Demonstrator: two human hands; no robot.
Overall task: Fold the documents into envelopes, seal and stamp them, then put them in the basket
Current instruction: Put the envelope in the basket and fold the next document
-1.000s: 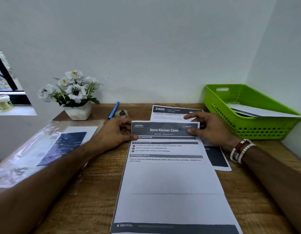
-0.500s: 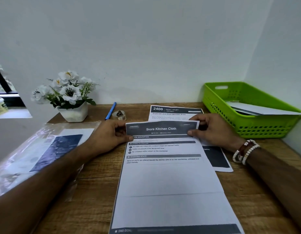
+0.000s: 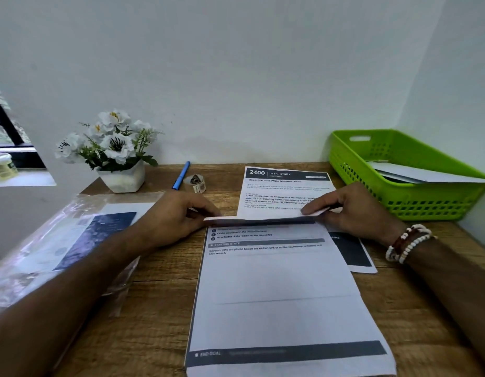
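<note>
A printed document point(image 3: 279, 281) lies lengthwise on the wooden desk in front of me. Its far edge is lifted and curls toward me. My left hand point(image 3: 170, 221) pinches that edge at its left corner and my right hand point(image 3: 352, 210) pinches it at the right corner. A second document point(image 3: 282, 186) headed "2400" lies underneath, further back. The green basket point(image 3: 404, 202) stands at the back right with white envelopes point(image 3: 415, 174) inside. A small roll of stamps point(image 3: 198, 182) sits near the back of the desk.
A clear plastic sleeve with papers point(image 3: 64, 243) lies at the left. A white pot of artificial flowers point(image 3: 111, 151) stands at the back left, with a blue pen point(image 3: 181, 175) beside it. Walls close off the back and right.
Both hands have raised the document's far edge and brought it toward me, so the dark title band has turned over and out of sight.
</note>
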